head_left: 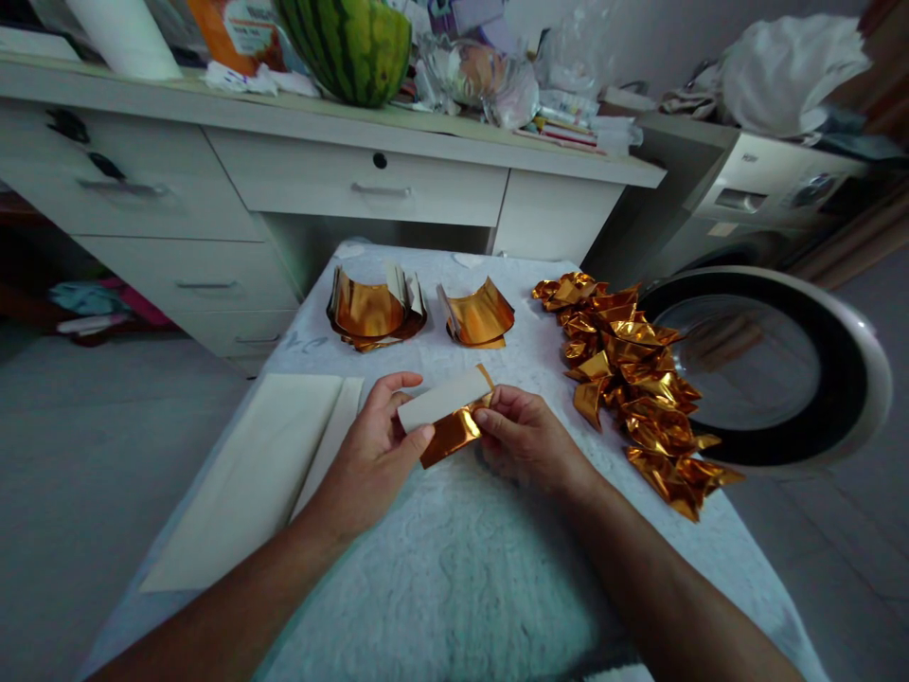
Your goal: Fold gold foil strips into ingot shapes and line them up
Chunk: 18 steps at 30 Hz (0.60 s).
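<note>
Between my hands is a sheet of gold foil paper (452, 434), partly folded, with a pale strip along its upper side. My left hand (380, 445) pinches its left end between thumb and fingers. At the right end, the thumb and fingers of my right hand (522, 431) grip the foil near a narrow raised tip. Two curved stacks of gold sheets, a larger one (369, 311) and a smaller one (483, 314), lie beyond my hands. Several folded gold foil pieces (639, 379) form a long pile to the right.
Pale flat sheets (248, 474) lie on the cloth-covered table (440, 587) at the left. Behind stands a white desk (426, 180) with a watermelon (347, 47) and clutter on top. An open washing machine door (767, 365) is beside the table's right edge.
</note>
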Tool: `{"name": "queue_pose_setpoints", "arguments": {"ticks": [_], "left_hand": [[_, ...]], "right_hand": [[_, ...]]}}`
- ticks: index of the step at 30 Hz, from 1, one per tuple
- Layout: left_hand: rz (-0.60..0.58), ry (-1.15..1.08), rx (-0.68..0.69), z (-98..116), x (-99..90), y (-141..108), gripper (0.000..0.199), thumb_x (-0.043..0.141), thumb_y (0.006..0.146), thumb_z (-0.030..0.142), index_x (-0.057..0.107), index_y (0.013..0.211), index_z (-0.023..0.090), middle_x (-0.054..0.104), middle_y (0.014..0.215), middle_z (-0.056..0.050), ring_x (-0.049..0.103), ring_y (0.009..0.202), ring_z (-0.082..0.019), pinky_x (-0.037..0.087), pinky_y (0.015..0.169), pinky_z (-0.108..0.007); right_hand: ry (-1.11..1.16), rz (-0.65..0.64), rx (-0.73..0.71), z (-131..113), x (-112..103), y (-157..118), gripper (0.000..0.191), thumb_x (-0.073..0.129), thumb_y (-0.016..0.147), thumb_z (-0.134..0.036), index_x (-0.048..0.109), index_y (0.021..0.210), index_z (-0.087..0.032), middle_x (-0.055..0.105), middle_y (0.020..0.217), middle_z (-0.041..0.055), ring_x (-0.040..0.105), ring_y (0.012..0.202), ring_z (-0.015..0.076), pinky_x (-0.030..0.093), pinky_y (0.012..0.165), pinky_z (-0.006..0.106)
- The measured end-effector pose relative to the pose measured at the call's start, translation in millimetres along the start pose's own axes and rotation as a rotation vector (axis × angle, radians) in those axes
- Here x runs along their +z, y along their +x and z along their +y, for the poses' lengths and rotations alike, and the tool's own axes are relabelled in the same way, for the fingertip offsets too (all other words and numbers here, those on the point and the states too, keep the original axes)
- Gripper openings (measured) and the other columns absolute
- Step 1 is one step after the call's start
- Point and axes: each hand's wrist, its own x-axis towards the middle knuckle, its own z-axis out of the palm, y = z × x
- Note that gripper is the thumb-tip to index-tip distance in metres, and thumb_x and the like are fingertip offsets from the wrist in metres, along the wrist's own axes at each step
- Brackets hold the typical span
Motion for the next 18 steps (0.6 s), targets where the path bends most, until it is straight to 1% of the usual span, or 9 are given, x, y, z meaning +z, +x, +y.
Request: {"name": "queue_pose_setpoints", "arguments": {"ticks": [3, 5, 6, 8, 10, 12, 14, 16, 18], "left_hand": [[0.040, 0.111, 0.089, 0.9, -2.5, -4.8, 0.044, 0.052, 0.089, 0.021, 0.037, 0.130, 0.029, 0.054, 0.109, -0.003, 0.062, 0.092, -0.017, 0.054, 0.076, -0.033], [0.092, 0.293, 0.248, 1.6, -5.9, -7.9, 0.049, 0.049, 0.087, 0.015, 0.038, 0.133, 0.030, 0.049, 0.119, -0.005, 0.057, 0.104, -0.020, 0.053, 0.083, -0.035], [0.092, 0.395, 0.348, 1.8, -7.4, -9.2, 0.053, 0.050, 0.084, 0.011, 0.038, 0.133, 0.030, 0.046, 0.124, -0.007, 0.054, 0.111, -0.022, 0.052, 0.088, -0.039], [0.096, 0.627, 0.512, 1.7, -9.4, -11.1, 0.061, 0.052, 0.078, 0.006, 0.039, 0.134, 0.028, 0.040, 0.131, -0.009, 0.046, 0.123, -0.026, 0.047, 0.099, -0.045], [0.078, 0.805, 0.626, 0.9, -9.2, -11.9, 0.063, 0.054, 0.077, 0.004, 0.039, 0.133, 0.028, 0.038, 0.134, -0.010, 0.040, 0.129, -0.029, 0.043, 0.104, -0.049], [0.040, 0.907, 0.702, 0.1, -7.9, -11.3, 0.056, 0.056, 0.079, 0.005, 0.044, 0.129, 0.028, 0.042, 0.133, -0.009, 0.042, 0.127, -0.029, 0.041, 0.105, -0.051], [-0.005, 0.969, 0.762, -0.3, -6.5, -9.9, 0.041, 0.057, 0.082, 0.005, 0.054, 0.117, 0.028, 0.051, 0.126, -0.007, 0.047, 0.120, -0.028, 0.042, 0.101, -0.049], [-0.052, 1.007, 0.819, -0.6, -5.9, -8.2, 0.026, 0.056, 0.085, 0.007, 0.061, 0.103, 0.025, 0.061, 0.114, -0.005, 0.052, 0.110, -0.027, 0.044, 0.096, -0.047], [-0.124, 1.018, 0.850, -1.4, -5.8, -7.2, 0.016, 0.054, 0.089, 0.010, 0.063, 0.094, 0.022, 0.066, 0.102, -0.004, 0.055, 0.099, -0.025, 0.045, 0.089, -0.044]], "right_hand": [[-0.048, 0.061, -0.051, 0.4, -3.8, 2.9, 0.032, 0.072, 0.078, -0.045, 0.054, 0.074, -0.019, 0.050, 0.057, -0.0059, 0.040, 0.045, 0.0064, 0.029, 0.042, 0.019], [-0.079, 0.089, -0.103, -0.4, -6.9, 4.4, 0.030, 0.072, 0.078, -0.043, 0.055, 0.073, -0.018, 0.050, 0.058, -0.0055, 0.041, 0.048, 0.0065, 0.030, 0.045, 0.019], [-0.084, 0.093, -0.124, -0.9, -8.4, 4.9, 0.028, 0.071, 0.079, -0.041, 0.057, 0.076, -0.018, 0.051, 0.059, -0.0055, 0.041, 0.049, 0.0065, 0.031, 0.046, 0.019], [-0.073, 0.094, -0.147, -1.9, -10.4, 5.1, 0.026, 0.071, 0.080, -0.038, 0.058, 0.090, -0.018, 0.052, 0.061, -0.0063, 0.043, 0.050, 0.0068, 0.032, 0.047, 0.019], [-0.050, 0.092, -0.155, -2.7, -10.9, 4.4, 0.036, 0.072, 0.079, -0.036, 0.054, 0.105, -0.020, 0.053, 0.062, -0.0081, 0.044, 0.050, 0.0073, 0.033, 0.047, 0.019], [-0.040, 0.086, -0.141, -2.7, -10.0, 3.5, 0.045, 0.072, 0.078, -0.034, 0.046, 0.113, -0.023, 0.055, 0.063, -0.0094, 0.047, 0.050, 0.0083, 0.034, 0.046, 0.018], [-0.064, 0.077, -0.114, -1.4, -8.4, 3.0, 0.048, 0.071, 0.078, -0.034, 0.041, 0.114, -0.025, 0.056, 0.064, -0.0103, 0.048, 0.048, 0.0087, 0.035, 0.044, 0.018], [-0.142, 0.083, -0.104, 1.3, -7.1, 3.6, 0.045, 0.068, 0.079, -0.034, 0.039, 0.112, -0.026, 0.056, 0.065, -0.0109, 0.047, 0.046, 0.0088, 0.033, 0.043, 0.018], [-0.308, 0.117, -0.137, 4.1, -6.0, 4.7, 0.035, 0.066, 0.080, -0.032, 0.041, 0.104, -0.025, 0.056, 0.064, -0.0105, 0.047, 0.047, 0.0093, 0.032, 0.044, 0.019]]}}
